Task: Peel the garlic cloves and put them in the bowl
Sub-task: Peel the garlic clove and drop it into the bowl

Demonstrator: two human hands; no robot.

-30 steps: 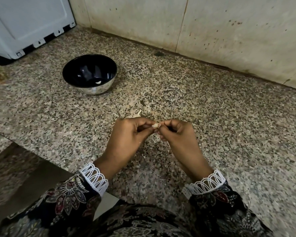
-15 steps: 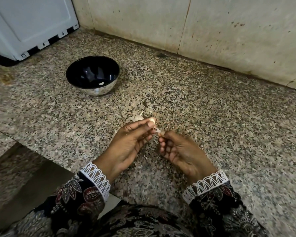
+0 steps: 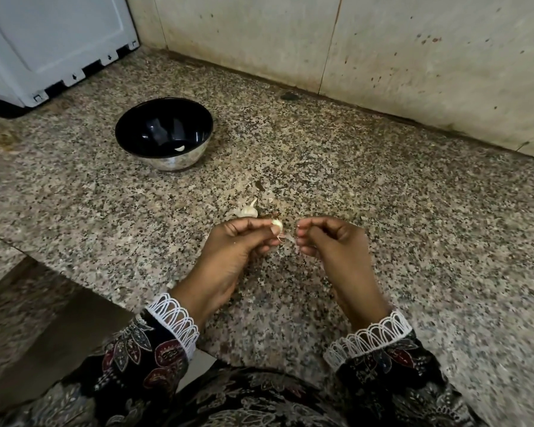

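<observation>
My left hand point(image 3: 244, 245) pinches a small pale garlic clove point(image 3: 277, 224) at its fingertips, over the granite counter. A thin strip of papery skin point(image 3: 285, 239) hangs from the clove toward my right hand point(image 3: 330, 245), whose fingertips are pinched on the strip's other end. A part of a garlic bulb point(image 3: 248, 210) lies on the counter just beyond my left hand. A black bowl point(image 3: 164, 135) with a patterned outside stands farther back to the left, with one peeled clove point(image 3: 179, 148) in it.
The speckled granite counter point(image 3: 383, 211) runs to a stained tiled wall point(image 3: 352, 41) at the back. A white appliance point(image 3: 50, 41) stands at the back left. The counter's front edge drops off at the lower left. Small skin scraps point(image 3: 261, 186) lie near the bulb.
My hands have drawn apart from their close pinch, the right pulling a strip of skin off the clove. The view has shifted slightly.
</observation>
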